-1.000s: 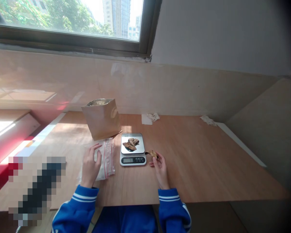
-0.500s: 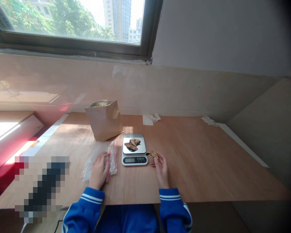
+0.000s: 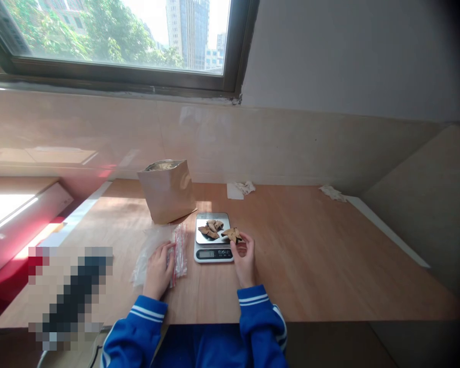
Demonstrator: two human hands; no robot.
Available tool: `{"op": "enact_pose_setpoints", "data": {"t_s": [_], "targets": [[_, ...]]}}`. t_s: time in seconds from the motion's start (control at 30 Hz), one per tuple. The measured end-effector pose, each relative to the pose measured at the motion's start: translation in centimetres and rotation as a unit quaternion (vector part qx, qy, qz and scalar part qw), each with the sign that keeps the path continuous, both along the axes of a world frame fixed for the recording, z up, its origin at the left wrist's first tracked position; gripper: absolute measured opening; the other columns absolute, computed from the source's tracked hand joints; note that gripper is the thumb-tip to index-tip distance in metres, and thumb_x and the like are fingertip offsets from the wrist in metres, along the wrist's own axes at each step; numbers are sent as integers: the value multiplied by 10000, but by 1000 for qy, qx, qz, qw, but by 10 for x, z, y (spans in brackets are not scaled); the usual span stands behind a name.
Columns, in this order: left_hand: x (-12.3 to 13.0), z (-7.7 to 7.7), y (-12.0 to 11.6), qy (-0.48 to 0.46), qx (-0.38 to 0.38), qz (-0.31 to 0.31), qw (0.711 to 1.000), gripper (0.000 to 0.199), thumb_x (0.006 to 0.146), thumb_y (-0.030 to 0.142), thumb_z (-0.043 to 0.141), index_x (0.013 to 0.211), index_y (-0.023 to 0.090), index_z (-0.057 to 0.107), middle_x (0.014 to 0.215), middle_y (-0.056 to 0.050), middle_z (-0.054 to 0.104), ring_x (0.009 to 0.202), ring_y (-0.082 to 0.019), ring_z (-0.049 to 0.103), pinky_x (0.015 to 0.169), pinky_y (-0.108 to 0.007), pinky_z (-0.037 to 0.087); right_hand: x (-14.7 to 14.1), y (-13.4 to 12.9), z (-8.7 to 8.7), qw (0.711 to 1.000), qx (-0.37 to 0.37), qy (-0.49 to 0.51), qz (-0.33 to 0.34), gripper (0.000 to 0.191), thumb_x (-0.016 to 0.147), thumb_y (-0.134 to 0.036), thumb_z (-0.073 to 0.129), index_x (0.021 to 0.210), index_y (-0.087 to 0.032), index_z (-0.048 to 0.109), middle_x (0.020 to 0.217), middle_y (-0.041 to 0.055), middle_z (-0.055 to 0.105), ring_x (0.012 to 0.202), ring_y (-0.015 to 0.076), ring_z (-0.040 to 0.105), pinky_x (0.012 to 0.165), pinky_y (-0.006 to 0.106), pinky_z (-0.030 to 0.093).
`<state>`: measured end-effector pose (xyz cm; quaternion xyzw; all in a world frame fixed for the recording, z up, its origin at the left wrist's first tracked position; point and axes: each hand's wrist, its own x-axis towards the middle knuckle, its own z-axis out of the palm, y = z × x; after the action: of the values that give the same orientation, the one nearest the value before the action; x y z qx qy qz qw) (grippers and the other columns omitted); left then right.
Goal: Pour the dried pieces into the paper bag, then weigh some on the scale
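Note:
My right hand is shut on a dried brown piece, which it holds just above the plate of a digital kitchen scale. Several similar dried pieces lie on that steel plate. My left hand lies on a clear zip bag, its fingers reaching the red-lined seal. Whether those fingers grip the bag is hard to see. Behind the bag stands an open kraft paper pouch with a silvery lining.
All this sits on a wooden table. A white paper scrap and a crumpled tissue lie along the back wall. A pixelated patch covers something at the left. A window is above the wall.
My right hand has moved forward and left, carrying the dried piece over the scale's plate. My left hand has moved rightward onto the zip bag. The view has tilted slightly.

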<state>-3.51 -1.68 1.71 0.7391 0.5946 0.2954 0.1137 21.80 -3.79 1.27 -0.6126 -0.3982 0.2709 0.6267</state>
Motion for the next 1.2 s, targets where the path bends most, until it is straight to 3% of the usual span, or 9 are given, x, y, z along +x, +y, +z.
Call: {"op": "enact_pose_setpoints", "data": {"t_s": [0.23,0.4,0.57,0.83,1.0,1.1,1.2], "targets": [[1,2,-1,-5,-2,5,1000,329,893,305,364,1139,193,552,1207,-115,596,1155,-276,540,947,-469,425,7,-3,-19,993,20,56,-103,525,824,-563,504,1175,-183,418,1161,157,558,846,183,597,694,288,497],[1,0,0,-1,-3,3,1000,334,898,304,358,1150,192,546,1215,-113,591,1154,-276,537,947,-470,423,3,-3,-16,995,12,43,-84,520,796,-547,560,1148,-182,444,1136,143,564,835,179,596,666,268,485],[0,-5,1,4,2,5,1000,331,908,318,358,1142,187,551,1205,-116,593,1148,-273,536,949,-465,422,-5,-5,-10,997,10,7,-73,519,776,-517,612,1137,-174,470,968,92,604,784,167,585,649,253,469],[-2,-8,3,4,10,2,1000,329,904,317,373,1149,192,554,1210,-111,595,1154,-269,538,945,-459,431,0,-4,-15,987,18,-18,-157,483,798,-505,595,1116,-176,442,920,74,572,727,152,545,634,261,467],[-2,-9,2,8,11,3,1000,327,908,313,366,1149,194,552,1213,-109,590,1156,-267,533,944,-459,426,-5,1,-16,994,29,-67,-79,421,808,-477,590,1080,-185,454,927,77,582,741,159,564,649,272,490],[-3,-10,2,12,8,5,1000,324,906,314,369,1147,201,554,1212,-106,592,1151,-272,537,935,-463,430,-8,6,-15,989,34,-141,-30,344,835,-436,561,1060,-188,481,1049,123,580,875,198,572,713,313,500],[-3,-10,2,14,8,5,1000,327,908,317,364,1151,202,551,1214,-106,590,1149,-274,537,936,-467,430,-10,11,-13,967,40,-252,-25,279,853,-391,540,1046,-189,529,1135,138,572,1046,248,527,859,407,452]]}}
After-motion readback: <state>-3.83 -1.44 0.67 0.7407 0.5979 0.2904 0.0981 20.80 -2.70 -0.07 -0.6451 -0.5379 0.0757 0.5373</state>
